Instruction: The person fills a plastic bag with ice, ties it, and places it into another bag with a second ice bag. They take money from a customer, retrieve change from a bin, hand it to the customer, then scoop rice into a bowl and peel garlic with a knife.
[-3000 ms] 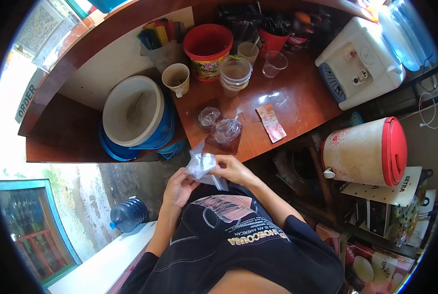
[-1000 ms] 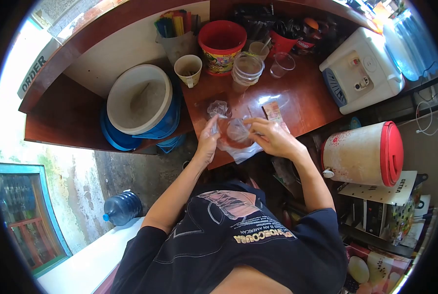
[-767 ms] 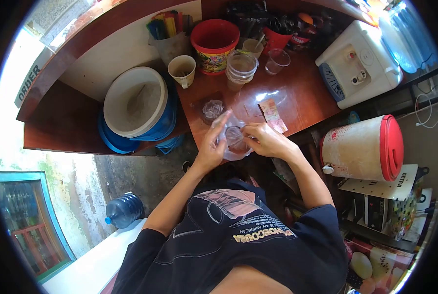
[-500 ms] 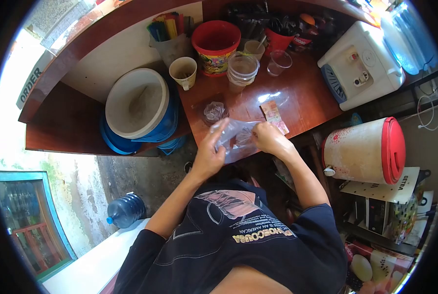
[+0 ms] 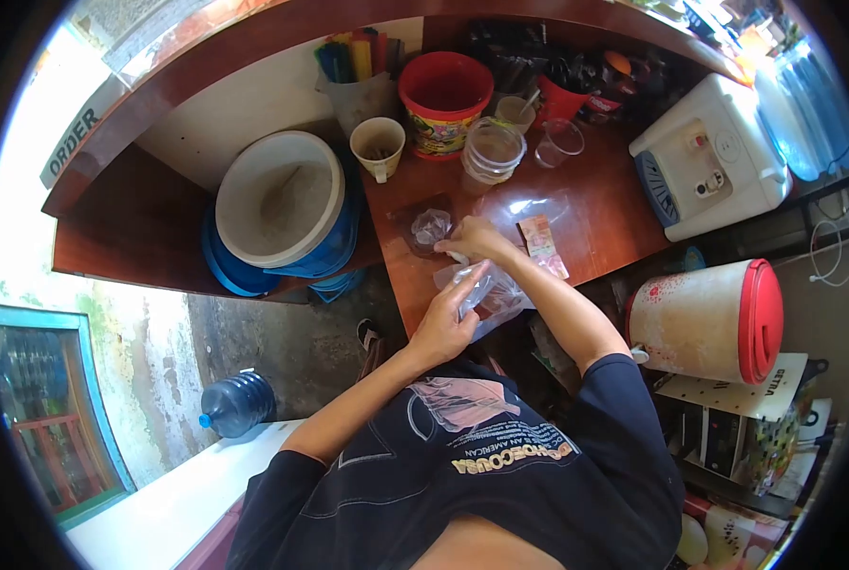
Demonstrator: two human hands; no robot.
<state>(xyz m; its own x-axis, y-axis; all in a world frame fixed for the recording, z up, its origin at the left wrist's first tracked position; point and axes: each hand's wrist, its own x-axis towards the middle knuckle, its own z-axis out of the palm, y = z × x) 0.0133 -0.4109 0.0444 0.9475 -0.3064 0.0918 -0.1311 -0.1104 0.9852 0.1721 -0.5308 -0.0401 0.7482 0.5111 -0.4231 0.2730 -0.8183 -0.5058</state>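
Observation:
A clear plastic bag (image 5: 500, 296) is in my left hand (image 5: 448, 321), its fingers closed on the bag's left side at the table's near edge. My right hand (image 5: 479, 239) crosses above the bag, fingers bent and pointing left. Its fingertips are at the right side of a small dark packet with a bunched clear plastic top (image 5: 431, 228). Whether they grip the packet is hard to make out. Right of that hand lie banknotes (image 5: 543, 245) on the brown table (image 5: 405, 294).
Along the back stand a mug (image 5: 378, 147), a red bucket (image 5: 446, 85), a clear lidded tub (image 5: 493, 152) and a plastic cup (image 5: 559, 142). A large pale basin (image 5: 282, 199) is at left. A water dispenser (image 5: 709, 157) and a drink cooler (image 5: 695, 318) are at right.
My right hand has let go of the bag's right side and moved left to the dark packet. My left hand has lowered slightly with the bag, which now hangs more collapsed.

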